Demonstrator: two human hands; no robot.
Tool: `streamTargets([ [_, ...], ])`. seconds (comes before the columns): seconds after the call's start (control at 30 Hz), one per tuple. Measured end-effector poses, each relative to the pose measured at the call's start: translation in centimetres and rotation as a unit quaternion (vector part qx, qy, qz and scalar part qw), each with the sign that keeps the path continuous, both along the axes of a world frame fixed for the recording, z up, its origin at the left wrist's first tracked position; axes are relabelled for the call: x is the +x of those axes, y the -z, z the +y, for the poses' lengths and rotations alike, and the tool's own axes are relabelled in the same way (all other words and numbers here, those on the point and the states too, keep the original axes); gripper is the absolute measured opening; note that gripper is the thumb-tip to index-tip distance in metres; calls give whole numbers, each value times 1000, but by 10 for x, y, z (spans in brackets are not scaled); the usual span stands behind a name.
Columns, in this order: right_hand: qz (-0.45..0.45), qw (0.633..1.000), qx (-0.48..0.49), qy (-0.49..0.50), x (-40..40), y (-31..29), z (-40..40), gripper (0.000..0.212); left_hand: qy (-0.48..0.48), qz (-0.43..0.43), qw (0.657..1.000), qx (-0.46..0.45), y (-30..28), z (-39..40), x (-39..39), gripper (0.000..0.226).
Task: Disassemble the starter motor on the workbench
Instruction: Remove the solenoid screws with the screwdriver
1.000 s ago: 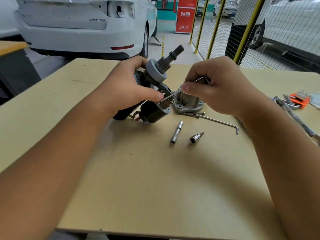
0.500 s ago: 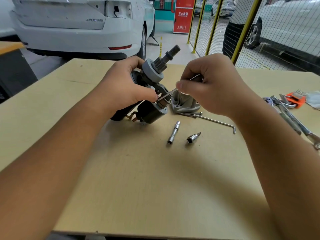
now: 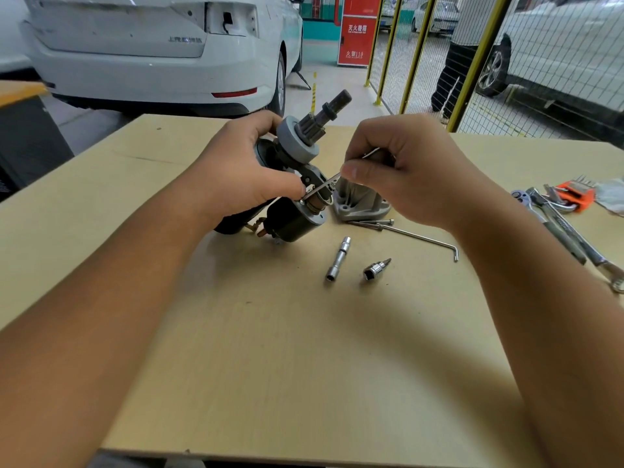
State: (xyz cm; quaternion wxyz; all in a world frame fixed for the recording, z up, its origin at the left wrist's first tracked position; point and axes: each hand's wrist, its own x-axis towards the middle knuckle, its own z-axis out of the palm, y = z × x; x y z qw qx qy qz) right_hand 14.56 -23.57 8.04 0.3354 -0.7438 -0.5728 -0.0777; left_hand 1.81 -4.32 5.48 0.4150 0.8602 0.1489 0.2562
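Little has shifted: my left hand (image 3: 243, 173) still clamps the starter motor (image 3: 297, 184) above the surface (image 3: 304, 349) at 12 o'clock; right hand (image 3: 405, 173) pinches the hex key (image 3: 324, 184) against it.

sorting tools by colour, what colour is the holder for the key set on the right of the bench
Orange holder, with a black band; clearest in the head view, at the bench's far right edge.

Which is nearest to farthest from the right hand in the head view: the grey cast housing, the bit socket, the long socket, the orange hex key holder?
From the right hand:
1. Grey cast aluminium housing, directly under the hand, partly hidden by it.
2. Short chrome bit socket, on the board below the hand.
3. Long chrome socket, just left of the bit socket; those two are close.
4. Orange hex key holder, far right edge.
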Motion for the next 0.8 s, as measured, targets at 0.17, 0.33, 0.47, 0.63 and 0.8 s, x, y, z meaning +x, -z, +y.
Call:
streamTargets([
  [0.17, 22, 1000, 19, -9, -5, 8, 7, 9, 15, -8, 1000, 10, -1, -1, 0, 43],
  [0.33, 76, 997, 12, -3, -3, 12, 8, 11, 28, -15, 999, 12, 0, 2, -1, 39],
  [0.47, 98, 993, 56, -16, 1, 3, 3, 12, 31, -9, 999, 14, 1, 4, 0, 42],
  [0.63, 57, 998, 15, 2, -3, 8, 6, 10, 25, -10, 1000, 16, 3, 6, 1, 44],
  [0.8, 53, 998, 14, 6, -4, 6, 6, 10, 27, -10, 999, 13, 2, 6, 0, 43],
])
